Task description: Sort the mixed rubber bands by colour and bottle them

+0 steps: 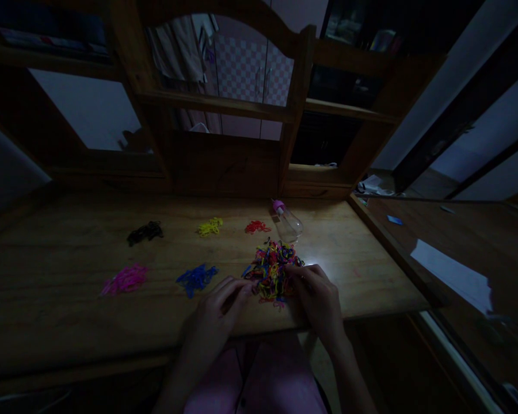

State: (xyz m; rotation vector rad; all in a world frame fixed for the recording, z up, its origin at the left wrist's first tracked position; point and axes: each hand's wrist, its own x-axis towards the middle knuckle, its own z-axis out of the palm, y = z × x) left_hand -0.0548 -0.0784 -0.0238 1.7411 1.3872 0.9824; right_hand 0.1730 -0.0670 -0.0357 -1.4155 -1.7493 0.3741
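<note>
A mixed pile of small coloured rubber bands (274, 273) lies near the table's front edge. My left hand (220, 305) is at the pile's left side, thumb and forefinger pinched together at its rim. From the right, my right hand (319, 296) reaches in, its fingertips closed among the bands. Whatever either pinch holds is too small and dim to make out. Left of the pile sit sorted heaps: blue bands (196, 278), pink bands (126, 279), black bands (145, 233), yellow bands (210, 227) and red bands (256, 227).
Just behind the pile, a clear bottle (290, 224) with a pink cap lies on the wooden table (69, 322). A wooden shelf unit (227, 164) rises along the back. On the lower surface at right are a white paper (453, 276) and a small blue card (394, 219).
</note>
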